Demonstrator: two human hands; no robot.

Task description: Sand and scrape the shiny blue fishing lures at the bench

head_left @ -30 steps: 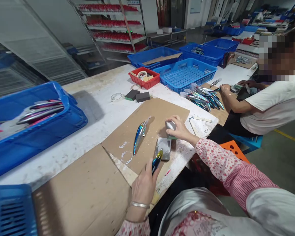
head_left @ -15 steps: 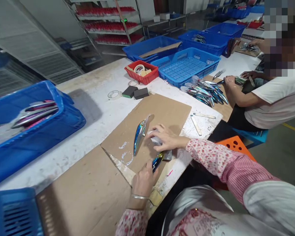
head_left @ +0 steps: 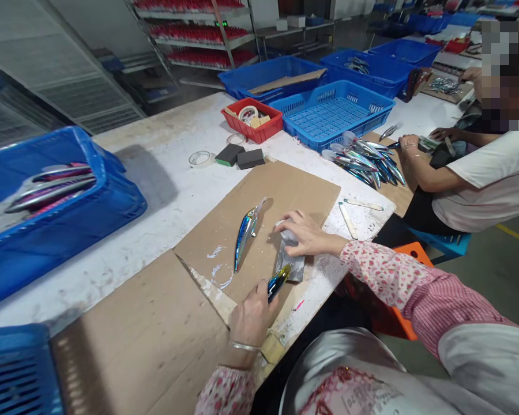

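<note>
A dark blue lure with a yellow end (head_left: pixel 278 283) is gripped in my left hand (head_left: pixel 251 317), low over the cardboard sheet (head_left: pixel 303 184). My right hand (head_left: pixel 300 233) has its fingers curled round a pale, clear piece (head_left: pixel 289 235) whose shape is partly hidden. Beneath that hand lies a grey block (head_left: pixel 296 270), close to the yellow end of the lure. Another lure, blue and silver (head_left: pixel 244 236), lies untouched on the cardboard, left of my right hand.
Two dark sanding blocks (head_left: pixel 251 159), tape rolls (head_left: pixel 201 158) and a red basket (head_left: pixel 262 131) sit behind. A blue bin (head_left: pixel 112 202) holds lures at left. A blue basket (head_left: pixel 337 112), piled lures (head_left: pixel 369 161) and a co-worker's arm (head_left: pixel 432 176) are at right.
My right hand has moved right, away from the lying lure, with the pale piece, and more of the grey block shows. My left hand keeps its lure. The view has shifted slightly.
</note>
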